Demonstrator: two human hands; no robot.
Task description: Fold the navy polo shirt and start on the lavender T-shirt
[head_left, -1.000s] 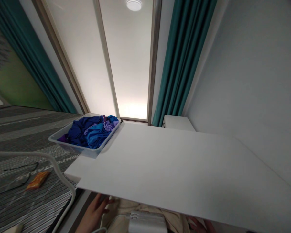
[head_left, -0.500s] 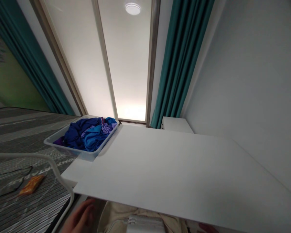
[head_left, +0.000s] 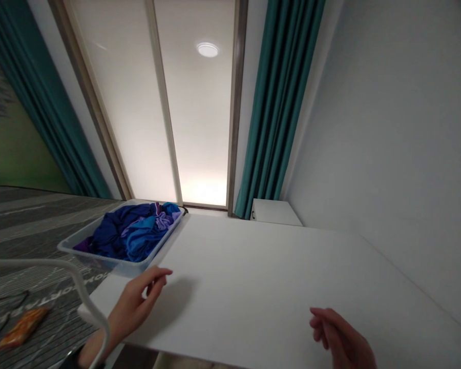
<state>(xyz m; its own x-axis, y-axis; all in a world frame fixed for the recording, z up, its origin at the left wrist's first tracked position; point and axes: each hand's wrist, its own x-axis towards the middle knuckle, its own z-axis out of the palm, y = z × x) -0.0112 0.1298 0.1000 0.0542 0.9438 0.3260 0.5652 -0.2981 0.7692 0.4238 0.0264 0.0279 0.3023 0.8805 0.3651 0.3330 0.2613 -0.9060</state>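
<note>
My left hand [head_left: 136, 303] hovers over the near left part of the white table [head_left: 269, 287], fingers loosely curled with nothing in them, close to a clear plastic tub [head_left: 100, 260]. The tub holds crumpled blue and purple clothes [head_left: 132, 233]. Over the table's near right edge is my right hand [head_left: 340, 341], fingers half bent and apart, empty.
A striped grey mattress [head_left: 30, 246] lies to the left, with an orange wrapper [head_left: 21, 328] and a white curved rail [head_left: 77, 279] near it. Teal curtains [head_left: 276, 102] frame a bright window. A small white cabinet [head_left: 274, 211] stands behind the table by the white wall.
Both hands have risen from below the table edge to above its surface. The view has tipped downward a little, hiding the beige cloth and white object seen below the table before.
</note>
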